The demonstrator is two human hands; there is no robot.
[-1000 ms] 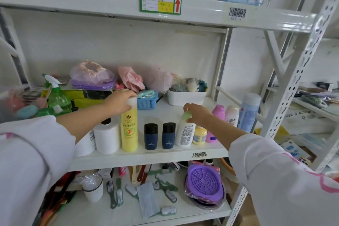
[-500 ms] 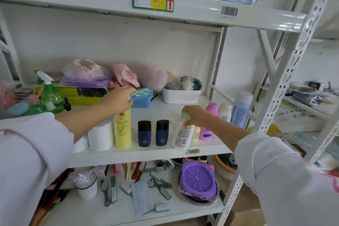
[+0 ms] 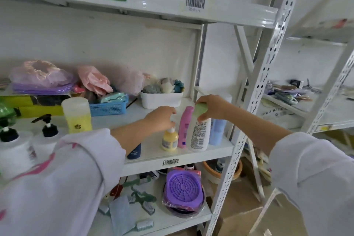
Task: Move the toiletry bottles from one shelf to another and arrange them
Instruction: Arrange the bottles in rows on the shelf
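My right hand (image 3: pixel 211 108) grips the green cap of a white bottle (image 3: pixel 199 135), which stands upright near the right front of the middle shelf (image 3: pixel 153 156). A pink bottle (image 3: pixel 184 126) touches its left side and a pale blue bottle (image 3: pixel 216 133) stands behind on its right. My left hand (image 3: pixel 161 118) reaches over a small yellow bottle (image 3: pixel 169 140), fingers closed on its top. A dark blue bottle (image 3: pixel 135 151) shows partly under my left forearm. A tall yellow bottle (image 3: pixel 77 115) stands free further left, beside two white pump bottles (image 3: pixel 45 140).
Behind the bottles sit a white tub (image 3: pixel 161 99) of sponges, a blue basket (image 3: pixel 108 108) and bagged shower caps (image 3: pixel 41 76). Brushes and a purple drain cover (image 3: pixel 183 191) lie on the shelf below. A perforated upright (image 3: pixel 254 90) bounds the right; another rack stands beyond.
My left hand let go of the tall yellow bottle and moved right to the small yellow one. My right hand carried the white bottle right, next to the pink bottle. The view shifted right.
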